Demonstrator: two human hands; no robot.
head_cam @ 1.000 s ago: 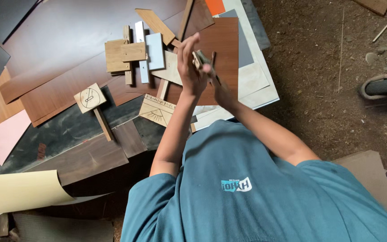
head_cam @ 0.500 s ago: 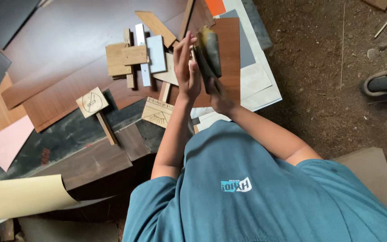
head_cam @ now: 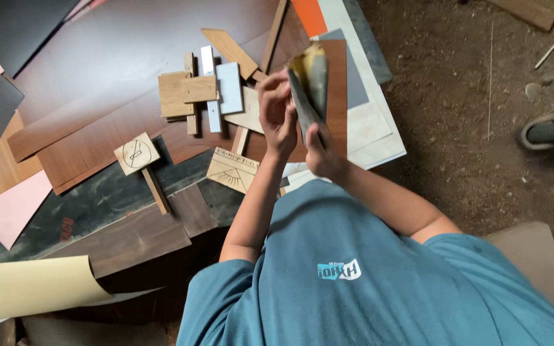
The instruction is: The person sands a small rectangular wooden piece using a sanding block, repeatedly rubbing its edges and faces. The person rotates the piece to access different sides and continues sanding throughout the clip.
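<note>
Hands [head_cam: 299, 128] pinched a folded sheet [head_cam: 309, 80] above scattered wood offcuts [head_cam: 187, 96], hid brown laminate [head_cam: 336, 83] behind; wooden square [head_cam: 137, 154] lay apart.

Your teal shirt [head_cam: 379, 282] carries a small white-and-blue mark on the chest. The folded sheet [head_cam: 309, 80] you grip looks grey-green with a yellowish face. Below it lie dark brown wood-grain boards [head_cam: 97, 141], a pale wooden square [head_cam: 136, 154] with a drawn circle, a pink panel [head_cam: 11, 208] and an orange strip [head_cam: 309, 14].
</note>
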